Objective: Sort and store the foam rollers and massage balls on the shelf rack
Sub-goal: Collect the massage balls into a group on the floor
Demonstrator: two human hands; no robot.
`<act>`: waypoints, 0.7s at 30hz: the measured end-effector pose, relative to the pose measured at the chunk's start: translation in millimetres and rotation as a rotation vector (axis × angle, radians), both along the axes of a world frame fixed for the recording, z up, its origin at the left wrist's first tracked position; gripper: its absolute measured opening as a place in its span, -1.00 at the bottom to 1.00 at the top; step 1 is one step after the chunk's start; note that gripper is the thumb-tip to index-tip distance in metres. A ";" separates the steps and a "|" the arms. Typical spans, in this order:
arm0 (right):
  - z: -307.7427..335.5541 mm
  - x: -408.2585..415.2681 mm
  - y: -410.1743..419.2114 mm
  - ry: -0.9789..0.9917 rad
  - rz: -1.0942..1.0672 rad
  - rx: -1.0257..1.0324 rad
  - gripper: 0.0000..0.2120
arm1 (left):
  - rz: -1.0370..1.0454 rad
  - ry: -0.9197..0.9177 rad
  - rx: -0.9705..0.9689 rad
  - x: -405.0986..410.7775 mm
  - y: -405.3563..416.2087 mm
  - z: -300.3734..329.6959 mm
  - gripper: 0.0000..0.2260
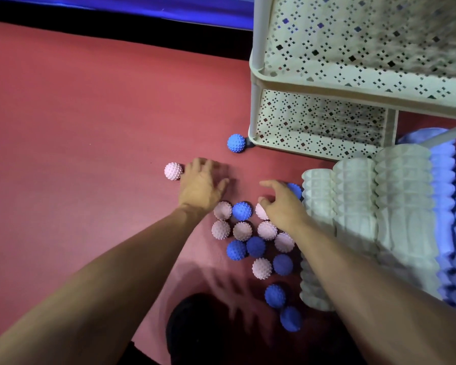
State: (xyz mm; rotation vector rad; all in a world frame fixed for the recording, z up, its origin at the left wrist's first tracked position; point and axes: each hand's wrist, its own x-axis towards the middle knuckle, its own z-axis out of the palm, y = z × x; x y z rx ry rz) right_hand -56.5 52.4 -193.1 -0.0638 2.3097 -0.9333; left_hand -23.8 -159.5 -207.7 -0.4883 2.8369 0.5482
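Several spiky massage balls, pink and blue, lie clustered on the red floor mat [250,238]. One pink ball [173,170] sits apart at the left, and my left hand [202,184] reaches flat beside it, fingers straight, holding nothing. A lone blue ball [236,143] rests against the foot of the cream shelf rack [258,83]. My right hand [281,204] hovers over the cluster with fingers curved above a pink ball [260,210], a blue ball [295,190] just beyond it. Cream foam rollers [353,206] and blue ones [448,206] lie side by side at the right.
The rack's perforated shelves [353,48] stand at the upper right with nothing visible on them. A dark band and blue surface [116,6] run along the far edge of the mat. A dark shape [195,333] lies at the bottom centre.
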 end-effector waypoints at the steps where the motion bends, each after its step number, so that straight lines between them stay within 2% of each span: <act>1: 0.5 1.0 -0.2 0.017 -0.012 -0.001 -0.61 | 0.037 0.032 -0.055 -1.0 -13.6 -2.0 -0.56; 3: -1.5 3.2 0.4 0.032 -0.045 -0.022 -0.62 | 0.116 -0.017 -0.096 -1.8 -41.6 -7.6 -0.50; 6: -4.4 4.8 2.4 0.005 -0.062 -0.038 -0.62 | 0.248 -0.198 0.030 1.9 -69.2 -14.8 -0.51; 9: -6.1 1.5 0.7 -0.017 -0.088 -0.069 -0.62 | 0.359 -0.161 0.112 7.9 -72.4 -16.2 -0.59; 12: -4.6 -5.4 -1.9 -0.007 -0.104 -0.113 -0.62 | 0.258 -0.075 0.213 -2.7 -51.4 -12.6 -0.44; 15: -1.1 -9.2 -2.7 0.022 -0.109 -0.132 -0.62 | 0.148 -0.098 0.293 -37.5 -17.7 -1.3 -0.29; 18: 0.2 -8.9 1.5 0.043 -0.121 -0.135 -0.62 | 0.079 -0.171 0.240 -73.5 6.4 1.3 -0.25; 21: -0.5 -11.4 9.5 0.047 -0.146 -0.146 -0.62 | -0.017 -0.285 0.089 -97.7 10.6 -4.3 -0.25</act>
